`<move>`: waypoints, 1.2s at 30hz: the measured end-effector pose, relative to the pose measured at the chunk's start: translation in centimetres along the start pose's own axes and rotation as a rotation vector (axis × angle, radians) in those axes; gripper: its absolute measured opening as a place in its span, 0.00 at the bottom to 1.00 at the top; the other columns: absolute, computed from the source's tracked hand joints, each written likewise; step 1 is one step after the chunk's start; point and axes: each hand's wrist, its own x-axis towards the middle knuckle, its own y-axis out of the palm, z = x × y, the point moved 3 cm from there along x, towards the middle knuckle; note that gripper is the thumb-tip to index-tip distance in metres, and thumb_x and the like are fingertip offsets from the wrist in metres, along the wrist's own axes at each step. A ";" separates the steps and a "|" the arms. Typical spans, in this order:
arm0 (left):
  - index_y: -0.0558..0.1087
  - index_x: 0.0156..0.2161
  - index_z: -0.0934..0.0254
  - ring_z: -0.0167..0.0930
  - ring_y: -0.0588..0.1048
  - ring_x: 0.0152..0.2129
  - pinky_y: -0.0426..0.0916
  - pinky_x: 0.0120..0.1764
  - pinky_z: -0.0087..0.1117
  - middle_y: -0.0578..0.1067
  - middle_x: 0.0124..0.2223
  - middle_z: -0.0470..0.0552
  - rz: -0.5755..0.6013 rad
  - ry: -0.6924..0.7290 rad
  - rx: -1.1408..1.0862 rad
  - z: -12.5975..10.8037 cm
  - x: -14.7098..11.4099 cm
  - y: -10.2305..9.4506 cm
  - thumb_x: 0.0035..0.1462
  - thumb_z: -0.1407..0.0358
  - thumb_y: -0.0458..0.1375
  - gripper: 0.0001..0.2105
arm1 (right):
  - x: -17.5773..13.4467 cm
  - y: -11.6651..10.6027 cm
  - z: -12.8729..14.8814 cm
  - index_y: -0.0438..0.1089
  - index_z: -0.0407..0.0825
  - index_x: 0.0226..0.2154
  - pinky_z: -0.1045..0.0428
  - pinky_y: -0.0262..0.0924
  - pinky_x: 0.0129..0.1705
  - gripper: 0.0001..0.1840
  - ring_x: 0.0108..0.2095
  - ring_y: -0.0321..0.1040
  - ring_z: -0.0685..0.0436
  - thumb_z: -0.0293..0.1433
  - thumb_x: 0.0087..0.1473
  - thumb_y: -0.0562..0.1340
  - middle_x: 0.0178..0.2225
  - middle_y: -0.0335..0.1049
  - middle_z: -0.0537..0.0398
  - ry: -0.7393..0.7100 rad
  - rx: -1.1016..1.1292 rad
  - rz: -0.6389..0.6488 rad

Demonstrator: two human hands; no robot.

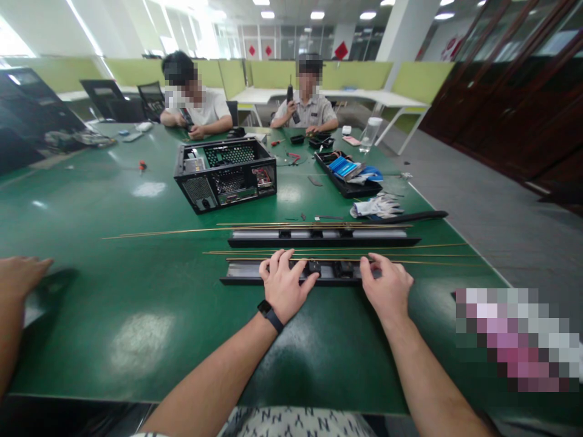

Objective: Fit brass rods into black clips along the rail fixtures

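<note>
A long black-edged rail [248, 272] with a silvery inside lies in front of me on the green table. Across it rests my left hand [285, 285], fingers spread and thumb beside a small black block [314, 267] set in the rail. A second black block [344, 269] sits further right in it. At the rail's right part my right hand [388, 284] has thumb and forefinger bent close together; what is between them is hidden. Thin brass-coloured rods [432, 262] run along the rail's far side, passing by both hands. A dark watch [269, 314] is on my left wrist.
Beyond lies a similar rail [255, 237] with more rods. An open computer case [228, 176], a black tray [359, 188] of tools, and white gloves [378, 206] stand further back. Another person's hand [22, 274] is at the left; two people sit opposite.
</note>
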 end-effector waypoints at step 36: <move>0.78 0.46 0.50 0.44 0.61 0.60 0.50 0.58 0.52 0.71 0.59 0.53 0.018 -0.004 -0.016 -0.2 0.2 -0.1 0.59 0.49 0.59 0.15 | 0.1 0.0 0.7 0.75 0.49 0.40 0.46 0.49 0.46 0.15 0.39 0.67 0.39 0.38 0.63 0.56 0.34 0.76 0.50 -0.082 -0.008 0.091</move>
